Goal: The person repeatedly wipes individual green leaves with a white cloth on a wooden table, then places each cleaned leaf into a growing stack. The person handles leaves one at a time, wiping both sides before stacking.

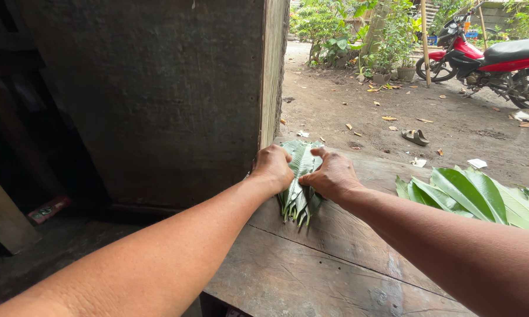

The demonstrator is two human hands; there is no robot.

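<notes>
Nearest: worn wooden tabletop (311, 270), grey-brown planks w/ a seam running across, scuffed & stained, front edge dropping off at bottom centre. Both forearms reach out over it from the bottom corners.

Mid-table: small bundle of long green leaves (300, 186) lying flat on the wood near the far left edge, stems fanned toward the viewer, tips pointing away. Left hand (271, 168) clenched over the bundle's left side, knuckles up, pressing down. Right hand (334, 175) curled over the right side, thumb across the top leaf, gripping it. Hands just beside each other w/ a strip of leaf showing between.

Right of that, well apart from the bundle: loose pile of bigger glossy leaves (476, 196) on the same table, running off the right edge.

Left, below table level: dim interior, dark floor, a slanted wooden board (3, 217), a small red object (48, 208) on the ground. Behind the hands a rough grey wall panel (153, 94) ending at a weathered wooden post (273, 70).

Beyond: open dirt yard (393, 117) w/ scattered dry leaves, one sandal (415, 137), scraps of white paper. Far back: potted plants & shrubs (358, 35), a red motorbike (493, 61) parked at top right.
</notes>
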